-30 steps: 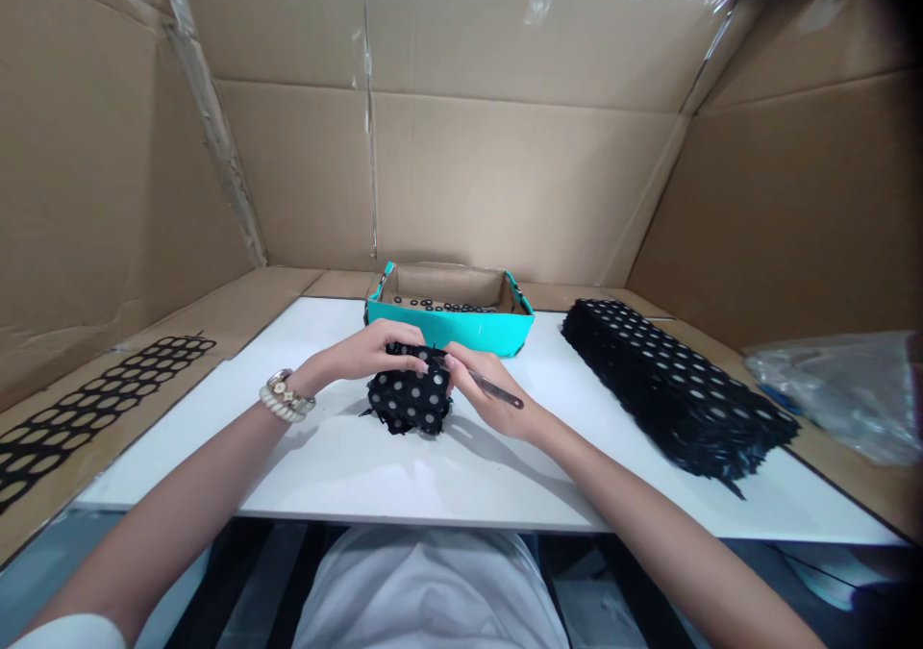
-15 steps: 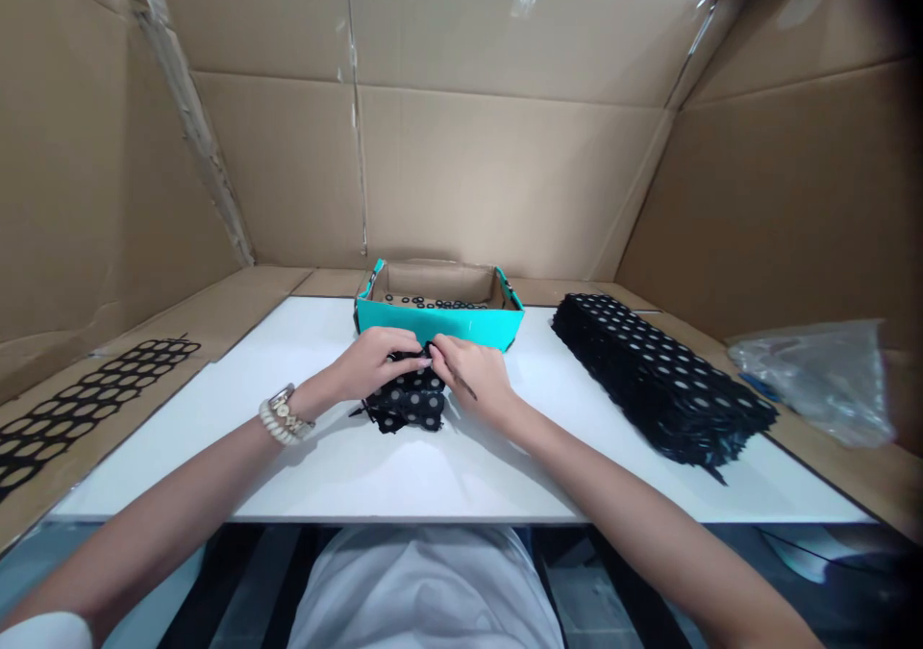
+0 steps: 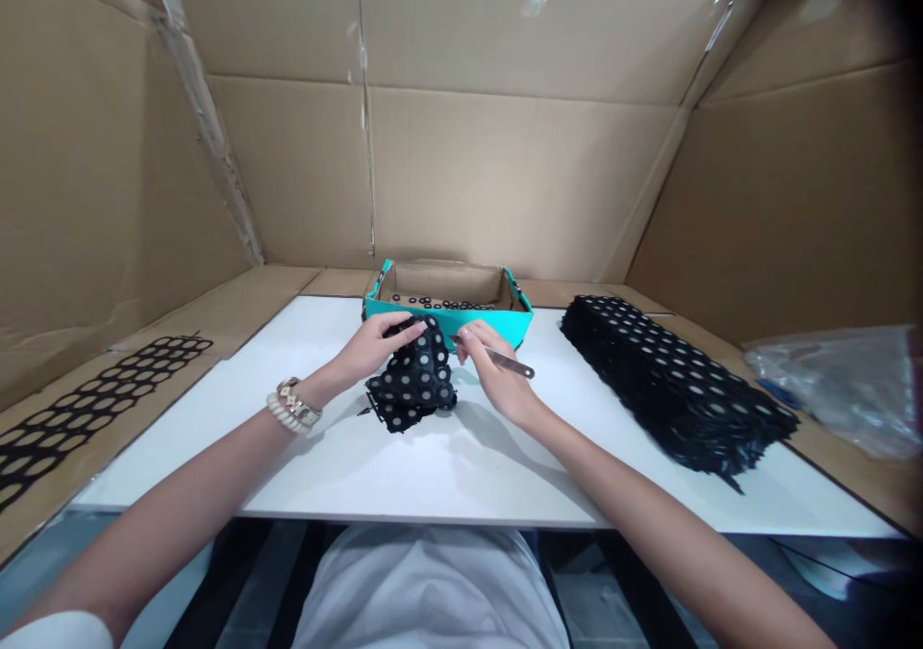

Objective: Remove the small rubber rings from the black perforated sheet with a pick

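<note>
At the far left, a black lattice strip [image 3: 108, 391] with open holes lies on cardboard [image 3: 235, 327]. The left hand [image 3: 375, 343] pinches a folded black dotted sheet [image 3: 414, 380] over the white tabletop [image 3: 346, 481]; its pale dots show, so it looks only partly worked at most. Behind it, a teal-sided cardboard box [image 3: 476, 324] contains scattered small black rings [image 3: 461, 306]. The right hand [image 3: 497, 370] grips a slim metal tool [image 3: 513, 365]. Farther right, a thick dotted stack [image 3: 670, 370] seems unworked, beside clear plastic [image 3: 843, 389].
</note>
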`<move>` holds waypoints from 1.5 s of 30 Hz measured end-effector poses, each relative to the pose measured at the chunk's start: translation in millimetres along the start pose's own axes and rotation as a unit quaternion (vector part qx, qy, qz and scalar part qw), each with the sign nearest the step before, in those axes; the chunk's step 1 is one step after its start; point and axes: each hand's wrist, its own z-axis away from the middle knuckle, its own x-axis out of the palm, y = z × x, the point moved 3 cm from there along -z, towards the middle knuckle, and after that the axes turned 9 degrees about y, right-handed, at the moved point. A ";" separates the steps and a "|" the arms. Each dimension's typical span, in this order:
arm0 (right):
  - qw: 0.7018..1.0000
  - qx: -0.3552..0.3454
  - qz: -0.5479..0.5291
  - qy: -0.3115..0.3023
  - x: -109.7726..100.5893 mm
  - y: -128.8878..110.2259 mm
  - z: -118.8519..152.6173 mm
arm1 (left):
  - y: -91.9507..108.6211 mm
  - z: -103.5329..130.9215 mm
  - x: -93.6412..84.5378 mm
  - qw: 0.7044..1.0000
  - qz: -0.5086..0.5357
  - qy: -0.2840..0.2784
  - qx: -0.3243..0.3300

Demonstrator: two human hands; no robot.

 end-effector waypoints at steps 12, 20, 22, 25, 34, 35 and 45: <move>0.988 0.107 -0.112 -0.001 14.0 15.7 3.2 | -0.5 3.9 5.7 0.993 0.098 -0.023 -0.065; 0.975 0.153 -0.161 -0.008 18.2 17.8 4.3 | -1.5 5.0 7.0 0.991 0.108 -0.033 -0.067; 0.964 0.184 -0.190 -0.011 21.0 19.7 5.1 | -2.4 4.9 7.3 0.991 0.107 -0.032 -0.067; 0.934 0.260 -0.244 -0.005 26.4 25.1 7.5 | -3.1 4.5 7.4 0.993 0.095 -0.022 -0.065; 0.936 0.247 -0.251 0.008 27.9 21.0 10.3 | -1.4 4.3 6.7 0.996 0.075 -0.014 -0.055; 0.937 0.247 -0.246 0.016 27.4 20.6 10.7 | -1.4 4.4 6.7 0.996 0.076 -0.016 -0.054; 0.975 0.154 -0.159 0.006 25.8 25.0 11.2 | 2.6 3.6 4.0 0.998 0.039 -0.017 -0.039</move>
